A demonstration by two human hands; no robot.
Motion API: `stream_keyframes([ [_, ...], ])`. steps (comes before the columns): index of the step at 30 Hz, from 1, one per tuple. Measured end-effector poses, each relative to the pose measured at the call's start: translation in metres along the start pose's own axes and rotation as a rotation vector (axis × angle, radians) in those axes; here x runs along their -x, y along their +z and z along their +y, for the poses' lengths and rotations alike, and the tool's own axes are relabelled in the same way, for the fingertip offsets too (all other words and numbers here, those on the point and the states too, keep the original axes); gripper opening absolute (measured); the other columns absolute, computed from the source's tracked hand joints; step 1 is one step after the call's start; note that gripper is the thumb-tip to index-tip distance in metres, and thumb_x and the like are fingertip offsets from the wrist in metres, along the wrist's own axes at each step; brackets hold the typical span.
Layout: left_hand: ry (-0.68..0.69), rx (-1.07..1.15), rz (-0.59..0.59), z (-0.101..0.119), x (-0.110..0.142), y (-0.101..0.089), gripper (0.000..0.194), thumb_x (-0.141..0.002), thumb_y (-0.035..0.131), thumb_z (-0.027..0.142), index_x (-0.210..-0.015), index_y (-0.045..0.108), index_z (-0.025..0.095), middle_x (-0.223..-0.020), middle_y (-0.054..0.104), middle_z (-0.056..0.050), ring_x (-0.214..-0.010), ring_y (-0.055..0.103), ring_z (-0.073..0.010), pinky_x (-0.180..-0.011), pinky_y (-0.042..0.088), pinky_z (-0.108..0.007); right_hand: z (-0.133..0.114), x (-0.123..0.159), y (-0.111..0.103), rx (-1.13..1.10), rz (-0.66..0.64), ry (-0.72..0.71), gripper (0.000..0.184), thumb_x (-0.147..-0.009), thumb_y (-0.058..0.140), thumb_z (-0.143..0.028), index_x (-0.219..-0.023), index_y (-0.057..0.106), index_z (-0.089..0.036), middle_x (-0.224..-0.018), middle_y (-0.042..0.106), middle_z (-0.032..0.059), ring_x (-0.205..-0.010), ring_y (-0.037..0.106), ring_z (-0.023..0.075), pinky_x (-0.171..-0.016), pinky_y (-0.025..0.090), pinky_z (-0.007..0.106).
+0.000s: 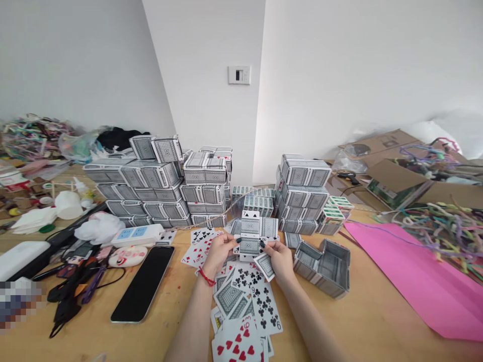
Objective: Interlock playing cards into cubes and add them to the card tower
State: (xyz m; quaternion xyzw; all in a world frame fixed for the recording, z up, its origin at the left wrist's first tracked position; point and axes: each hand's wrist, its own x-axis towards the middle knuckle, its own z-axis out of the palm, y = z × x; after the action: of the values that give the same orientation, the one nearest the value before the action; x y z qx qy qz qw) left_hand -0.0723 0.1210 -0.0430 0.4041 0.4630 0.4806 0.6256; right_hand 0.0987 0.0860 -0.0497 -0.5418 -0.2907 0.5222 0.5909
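Observation:
A small structure of folded, interlocked playing cards (250, 245) is between my two hands, grey patterned backs showing. The fingers of my left hand (222, 250) pinch its left edge. My right hand (279, 257) grips its right edge, and a loose card (265, 266) sticks out below those fingers, face down. Below the hands lies a spread heap of playing cards, among them a nine of clubs (267, 309) and a heart card (236, 343). To the right stands an open-topped box built of folded cards (328, 269). How the pinched cards interlock is partly hidden by my fingertips.
Stacked card blocks stand at the back left (151, 188) and back right (304, 193). A black phone (143, 284), a white power strip (138, 234) and a glue gun (70, 294) lie on the left. Pink paper (411, 276) and a cardboard box (400, 183) are on the right.

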Motion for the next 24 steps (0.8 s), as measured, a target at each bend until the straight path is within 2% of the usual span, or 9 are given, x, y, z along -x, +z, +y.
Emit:
stream_keyframes([
  [9, -0.003, -0.054, 0.017, 0.002, 0.002, -0.001, 0.024, -0.053, 0.071, 0.030, -0.063, 0.057, 0.014, -0.061, 0.058, 0.000, -0.053, 0.055, -0.0102, -0.048, 0.042, -0.020, -0.003, 0.002, 0.000, 0.000, 0.009, -0.005, 0.029, -0.047, 0.074, -0.038, -0.057, 0.059, -0.016, -0.047, 0.059, -0.0009, -0.040, 0.049, 0.0126, -0.040, 0.037, 0.024],
  [19, -0.005, -0.015, 0.004, 0.008, 0.006, 0.001, 0.024, -0.054, 0.072, 0.028, -0.065, 0.055, 0.015, -0.062, 0.059, 0.000, -0.056, 0.056, -0.0115, -0.052, 0.047, -0.023, -0.009, 0.005, 0.000, 0.012, -0.042, -0.032, 0.033, -0.048, 0.076, -0.042, -0.060, 0.061, -0.015, -0.052, 0.062, 0.0019, -0.045, 0.053, 0.0141, -0.045, 0.040, 0.024],
  [24, 0.006, -0.024, 0.001, 0.010, 0.006, -0.001, 0.024, -0.052, 0.072, 0.028, -0.065, 0.056, 0.015, -0.061, 0.059, 0.000, -0.054, 0.055, -0.0106, -0.050, 0.047, -0.022, -0.003, 0.003, -0.002, 0.030, -0.064, -0.018, 0.036, -0.046, 0.076, -0.046, -0.059, 0.059, -0.016, -0.051, 0.062, 0.0021, -0.043, 0.053, 0.0150, -0.043, 0.040, 0.026],
])
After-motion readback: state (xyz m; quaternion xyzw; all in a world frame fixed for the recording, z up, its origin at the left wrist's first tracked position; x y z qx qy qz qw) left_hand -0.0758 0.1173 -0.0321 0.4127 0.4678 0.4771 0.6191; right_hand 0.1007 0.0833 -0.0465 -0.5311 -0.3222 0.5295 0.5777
